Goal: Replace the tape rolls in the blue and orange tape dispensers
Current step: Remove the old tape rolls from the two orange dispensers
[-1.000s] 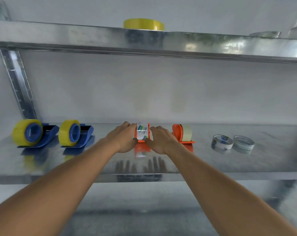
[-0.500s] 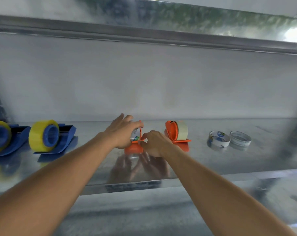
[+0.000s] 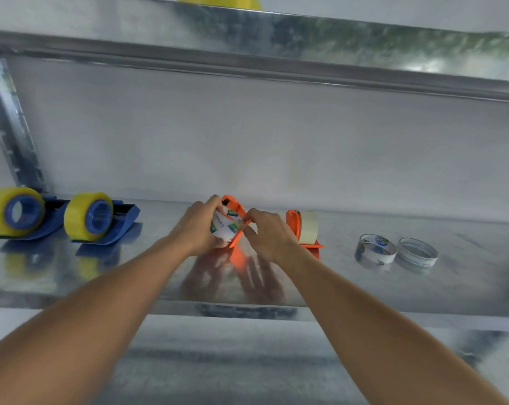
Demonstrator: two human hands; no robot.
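Observation:
An orange tape dispenser [image 3: 235, 206] is tilted up off the metal shelf [image 3: 364, 290] at its middle. My left hand [image 3: 199, 226] grips the white printed tape roll [image 3: 222, 228] seated in it. My right hand [image 3: 269, 233] pinches the dispenser's orange edge from the right. A second orange dispenser [image 3: 294, 226] with a pale tape roll [image 3: 308, 228] stands just to the right. Two blue dispensers [image 3: 127, 220] [image 3: 50, 222] with yellow tape rolls [image 3: 81, 216] [image 3: 0, 209] stand at the left.
Two nearly spent clear tape rolls [image 3: 374, 248] [image 3: 418, 254] lie flat at the right of the shelf. An upper metal shelf [image 3: 276, 39] carries a yellow roll [image 3: 218, 0]. A slotted metal upright [image 3: 12, 124] rises at the far left.
Both hands have lifted and tilted the middle orange dispenser off the shelf, turning its white roll toward me. The camera view has shifted.

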